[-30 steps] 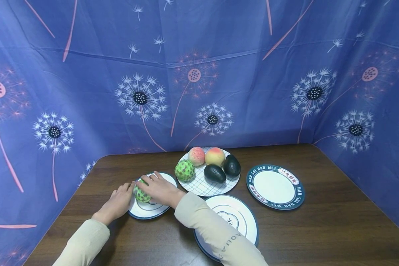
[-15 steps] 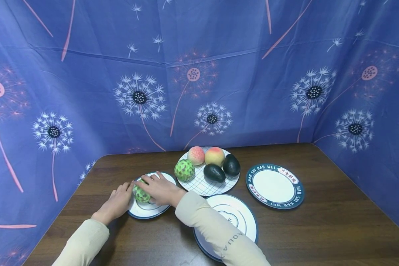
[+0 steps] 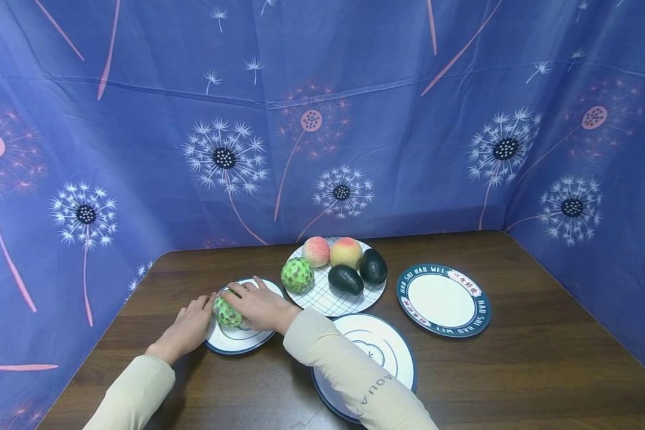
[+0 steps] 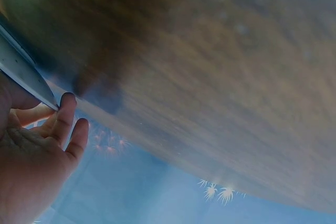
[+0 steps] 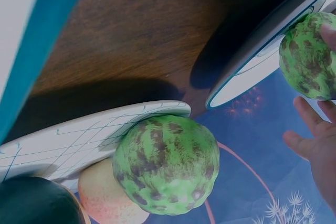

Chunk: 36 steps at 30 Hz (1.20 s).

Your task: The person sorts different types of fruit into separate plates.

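Observation:
In the head view, a green custard apple [image 3: 227,312] with dark blotches sits on a small blue-rimmed white plate [image 3: 235,344] at the left of the table. My right hand [image 3: 260,306] holds this fruit from the right, its fingers over the top; the right wrist view shows the thumb against the custard apple [image 5: 304,59]. At the left edge of the plate, my left hand [image 3: 188,328] grips the rim. The left wrist view has the plate's edge [image 4: 23,69] between its thumb and fingers [image 4: 65,116].
A grid-patterned plate [image 3: 322,304] at the back bears another custard apple [image 3: 297,275], two peaches [image 3: 346,253] and two dark avocados [image 3: 346,279]. Under my right forearm lies a blue-rimmed plate [image 3: 403,364]. A teal-rimmed plate [image 3: 443,301] stands at the right, before a blue curtain [image 3: 408,149].

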Each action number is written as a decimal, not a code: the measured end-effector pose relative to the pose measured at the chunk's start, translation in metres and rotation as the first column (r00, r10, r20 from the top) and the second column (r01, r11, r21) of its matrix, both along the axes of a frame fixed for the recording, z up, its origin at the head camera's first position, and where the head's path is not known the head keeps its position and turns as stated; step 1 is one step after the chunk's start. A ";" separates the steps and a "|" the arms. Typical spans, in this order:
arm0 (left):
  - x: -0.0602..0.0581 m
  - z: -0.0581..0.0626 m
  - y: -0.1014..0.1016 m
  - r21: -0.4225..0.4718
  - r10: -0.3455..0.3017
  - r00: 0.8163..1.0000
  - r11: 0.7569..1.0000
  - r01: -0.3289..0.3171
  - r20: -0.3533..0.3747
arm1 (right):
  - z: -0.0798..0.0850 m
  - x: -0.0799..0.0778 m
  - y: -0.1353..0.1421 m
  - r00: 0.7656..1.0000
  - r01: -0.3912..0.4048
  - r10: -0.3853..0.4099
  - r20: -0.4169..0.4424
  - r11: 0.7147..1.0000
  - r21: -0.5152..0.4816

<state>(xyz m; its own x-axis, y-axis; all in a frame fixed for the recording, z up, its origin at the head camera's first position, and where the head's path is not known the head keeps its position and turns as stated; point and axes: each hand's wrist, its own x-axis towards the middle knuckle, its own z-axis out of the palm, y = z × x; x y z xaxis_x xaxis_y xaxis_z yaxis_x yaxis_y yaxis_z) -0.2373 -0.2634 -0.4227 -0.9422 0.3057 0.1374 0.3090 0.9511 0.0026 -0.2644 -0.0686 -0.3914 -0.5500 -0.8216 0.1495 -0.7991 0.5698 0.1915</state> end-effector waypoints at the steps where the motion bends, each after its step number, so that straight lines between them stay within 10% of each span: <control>1: 0.000 0.000 0.000 0.001 -0.003 1.000 1.000 0.003 -0.006 | 0.000 0.000 0.000 1.000 -0.001 0.001 0.000 1.000 -0.004; 36: 0.003 -0.002 -0.005 0.032 -0.009 1.000 0.999 0.009 -0.015 | 0.013 -0.011 0.029 0.992 0.124 -0.124 0.000 0.992 -0.024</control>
<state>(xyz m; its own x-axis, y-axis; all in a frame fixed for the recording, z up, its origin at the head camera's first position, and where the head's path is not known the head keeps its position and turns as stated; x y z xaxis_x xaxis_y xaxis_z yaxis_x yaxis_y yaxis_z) -0.2341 -0.2689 -0.4247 -0.9372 0.3092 0.1616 0.3177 0.9478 0.0287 -0.2759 -0.0396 -0.3783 -0.6472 -0.7433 0.1692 -0.7219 0.6689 0.1773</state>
